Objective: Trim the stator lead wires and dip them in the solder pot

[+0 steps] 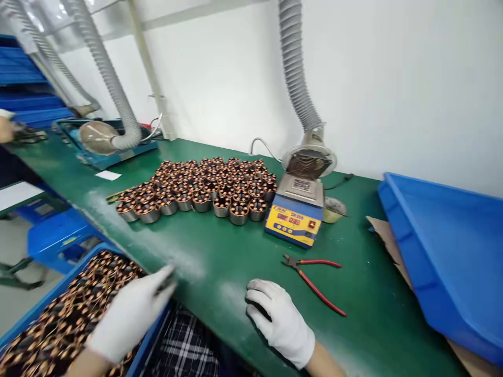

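Note:
My left hand, in a white glove and blurred, hangs above the right side of a blue bin full of copper-wound parts. Its fingertips are close to the table's front edge, and whether they hold anything is too smeared to tell. On the green table, my right hand, also white-gloved, lies with its fingers slightly curled and apart, holding nothing. Just to its upper right are open red-handled pliers. Many round copper-wound cores stand grouped on the table farther back.
A blue and yellow device with a metal top stands under a grey duct. A large blue tray is at the right. Blue stools and another person's hand are at the left.

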Tool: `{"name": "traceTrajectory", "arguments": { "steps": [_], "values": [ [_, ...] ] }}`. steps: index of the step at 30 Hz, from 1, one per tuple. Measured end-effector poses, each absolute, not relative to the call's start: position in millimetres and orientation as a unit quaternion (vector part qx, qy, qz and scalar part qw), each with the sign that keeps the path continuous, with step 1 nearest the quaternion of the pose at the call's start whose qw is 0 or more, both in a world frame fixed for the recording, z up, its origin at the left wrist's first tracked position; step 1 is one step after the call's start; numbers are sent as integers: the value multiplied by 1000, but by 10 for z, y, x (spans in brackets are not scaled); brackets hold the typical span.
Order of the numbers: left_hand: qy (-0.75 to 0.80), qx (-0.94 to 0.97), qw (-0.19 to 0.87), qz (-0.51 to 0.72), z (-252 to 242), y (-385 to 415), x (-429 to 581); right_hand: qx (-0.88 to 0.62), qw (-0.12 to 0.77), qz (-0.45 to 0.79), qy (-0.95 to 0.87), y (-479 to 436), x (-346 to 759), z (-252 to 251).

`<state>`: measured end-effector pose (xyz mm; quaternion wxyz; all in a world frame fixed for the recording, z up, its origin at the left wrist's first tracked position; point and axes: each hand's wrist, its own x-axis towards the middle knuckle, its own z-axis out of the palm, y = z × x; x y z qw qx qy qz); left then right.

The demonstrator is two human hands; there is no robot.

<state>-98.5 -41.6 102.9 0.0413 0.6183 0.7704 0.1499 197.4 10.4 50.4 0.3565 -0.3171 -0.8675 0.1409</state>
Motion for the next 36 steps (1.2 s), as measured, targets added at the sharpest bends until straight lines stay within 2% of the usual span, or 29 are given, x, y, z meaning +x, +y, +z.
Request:
{"name": "traceTrajectory", "arguments": {
  "steps": [2, 3, 7, 12, 16, 21, 26, 30, 33, 36],
  "values": [
    [679, 724, 94, 80, 1005, 10, -502, -346, 366, 128, -855, 69, 2062, 506],
    [650, 752, 85, 68, 1001, 213, -308, -365, 368, 120, -847, 56, 2103, 505],
    [649, 755, -65, 75, 1039, 984, 73, -438, 383, 99, -807, 58, 2203, 487],
    [633, 765, -82, 86, 1075, 1537, 125, -473, 380, 132, -784, 121, 2209, 475],
    [602, 792, -57, 81, 1078, 1357, 187, -484, 368, 154, -779, 120, 2204, 489],
    [569, 811, 80, 108, 998, 713, 292, -486, 366, 166, -776, 93, 2181, 541],
    [416, 884, 91, 191, 816, 345, 304, -534, 425, 346, -644, 134, 2210, 560],
    [431, 856, 151, 242, 632, 272, 318, -528, 483, 489, -498, 157, 2294, 574],
    [439, 829, 188, 293, 524, 249, 382, -502, 472, 538, -486, 162, 2326, 602],
    [446, 805, 172, 351, 482, 243, 443, -487, 458, 576, -470, 190, 2278, 609]
  ]
}}
